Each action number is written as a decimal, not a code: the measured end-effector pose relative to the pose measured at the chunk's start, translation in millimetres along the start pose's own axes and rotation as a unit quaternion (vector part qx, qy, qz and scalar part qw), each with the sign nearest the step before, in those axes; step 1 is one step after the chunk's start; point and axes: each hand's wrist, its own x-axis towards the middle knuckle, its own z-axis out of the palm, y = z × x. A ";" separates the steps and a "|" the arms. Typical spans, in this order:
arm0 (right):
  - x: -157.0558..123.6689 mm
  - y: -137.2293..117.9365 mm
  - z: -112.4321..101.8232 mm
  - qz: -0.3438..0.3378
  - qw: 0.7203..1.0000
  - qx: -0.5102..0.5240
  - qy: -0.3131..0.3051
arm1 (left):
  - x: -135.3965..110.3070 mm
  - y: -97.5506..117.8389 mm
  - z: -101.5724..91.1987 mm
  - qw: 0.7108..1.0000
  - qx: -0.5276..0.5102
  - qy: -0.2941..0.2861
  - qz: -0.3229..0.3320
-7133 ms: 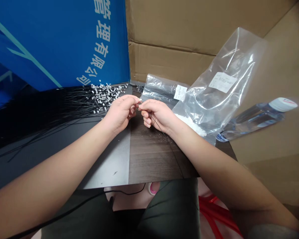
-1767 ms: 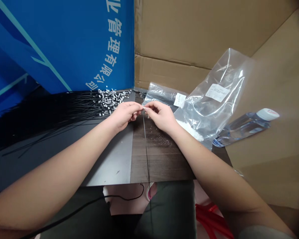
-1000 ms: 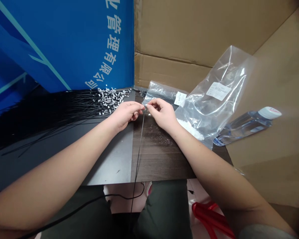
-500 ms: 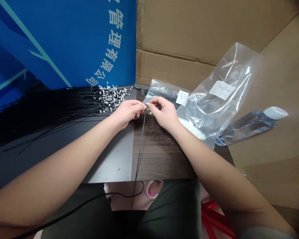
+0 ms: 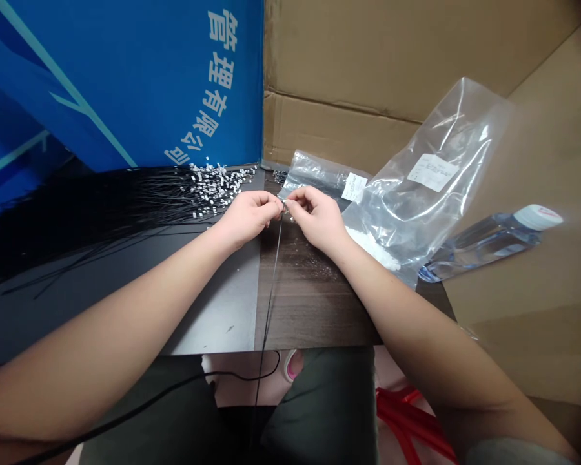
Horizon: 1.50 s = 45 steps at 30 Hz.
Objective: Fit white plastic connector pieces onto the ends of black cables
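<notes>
Since the earliest frame, my left hand [image 5: 248, 218] and right hand [image 5: 317, 219] had closed in at centre, both pinched narrow on a small white piece [image 5: 286, 205]; thin black wire [image 5: 273, 284] hung from it, past the table edge [image 5: 314, 347].

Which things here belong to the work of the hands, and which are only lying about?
Part of the work: left hand, right hand, thin black wire pinched between them, heap of white-tipped black wires.
Lying about: water bottle, cardboard wall, blue printed board.
</notes>
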 end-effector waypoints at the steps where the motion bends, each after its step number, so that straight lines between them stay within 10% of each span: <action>1: 0.0 0.1 -0.1 0.000 1.000 0.001 0.000 | 0.2 -0.6 -0.3 1.000 0.010 0.001 0.001; 22: 5.8 -2.5 -7.7 0.181 0.952 0.240 -0.051 | -4.5 10.0 -0.6 0.981 0.187 -0.002 0.052; 45: 6.5 -4.4 -15.6 0.184 0.954 0.214 -0.098 | -7.4 12.4 0.2 0.974 0.221 -0.009 0.048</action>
